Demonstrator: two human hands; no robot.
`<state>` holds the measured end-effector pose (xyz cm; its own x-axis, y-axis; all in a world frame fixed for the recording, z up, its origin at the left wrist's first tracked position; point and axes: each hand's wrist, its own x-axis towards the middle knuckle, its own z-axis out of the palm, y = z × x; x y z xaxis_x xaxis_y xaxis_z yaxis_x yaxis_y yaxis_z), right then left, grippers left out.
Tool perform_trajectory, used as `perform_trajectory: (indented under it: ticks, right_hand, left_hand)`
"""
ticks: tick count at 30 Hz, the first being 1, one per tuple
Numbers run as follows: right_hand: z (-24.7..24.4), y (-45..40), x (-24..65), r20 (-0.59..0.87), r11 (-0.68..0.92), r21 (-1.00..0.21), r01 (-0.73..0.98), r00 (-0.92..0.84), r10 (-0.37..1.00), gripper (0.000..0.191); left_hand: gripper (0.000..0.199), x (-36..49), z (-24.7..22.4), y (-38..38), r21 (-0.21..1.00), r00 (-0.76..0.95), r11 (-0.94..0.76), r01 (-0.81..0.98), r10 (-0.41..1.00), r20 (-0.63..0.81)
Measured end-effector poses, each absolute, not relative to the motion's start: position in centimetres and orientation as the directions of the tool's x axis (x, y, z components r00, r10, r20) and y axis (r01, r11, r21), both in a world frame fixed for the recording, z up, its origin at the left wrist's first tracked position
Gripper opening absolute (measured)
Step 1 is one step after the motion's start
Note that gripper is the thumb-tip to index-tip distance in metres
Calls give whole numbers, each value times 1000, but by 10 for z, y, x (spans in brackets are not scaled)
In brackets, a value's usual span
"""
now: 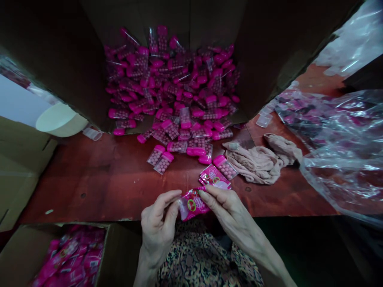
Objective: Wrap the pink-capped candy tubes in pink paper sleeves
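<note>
Just over the table's front edge, my left hand (pixel 158 219) pinches the clear left end of a candy pack in a pink printed sleeve (pixel 191 206). The thumb and fingers of my right hand (pixel 230 207) grip its right end. How far the sleeve covers the pack is hard to make out. Beyond my right fingers lies a small stack of flat pink printed sleeves (pixel 214 177). Touching that stack is a clear candy pack with a pink cap and pink balls (pixel 226 167). Two similar packs (pixel 164 162) lie farther left.
A large cardboard box (pixel 269 59) on its side spills many capped candy packs (pixel 179 87) onto the red table (pixel 98 175). A crumpled cloth (pixel 260 159) and plastic bag (pixel 344 159) lie right. A white bowl (pixel 60 119) stands left; below, a carton (pixel 119 247) holds sleeved packs.
</note>
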<state>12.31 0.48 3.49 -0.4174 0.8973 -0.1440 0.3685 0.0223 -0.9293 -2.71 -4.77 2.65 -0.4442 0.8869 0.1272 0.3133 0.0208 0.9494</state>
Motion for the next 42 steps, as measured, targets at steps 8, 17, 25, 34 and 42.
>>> perform_trajectory:
  ticks: [8, 17, 25, 34, 42]
  right_hand:
    - [34, -2, 113, 98, 207, -927, 314, -328, 940, 23]
    - [36, -3, 113, 231, 397, -864, 310, -456, 859, 21]
    - [38, 13, 135, 336, 422, -830, 365, -278, 900, 16]
    - [38, 39, 120, 195, 480, -850, 217, -717, 670, 24]
    - [38, 20, 108, 470, 564, -730, 386, -316, 824, 29]
  left_hand:
    - [40, -25, 14, -53, 803, -338, -164, 573, 845, 414]
    - [35, -29, 14, -67, 742, -307, -146, 655, 845, 438]
    - [10, -71, 20, -58, 991, -874, -7, 136, 470, 123]
    - [25, -40, 35, -26, 896, -9, 315, -313, 942, -335]
    - [14, -18, 44, -10, 806, -342, 153, -572, 849, -403]
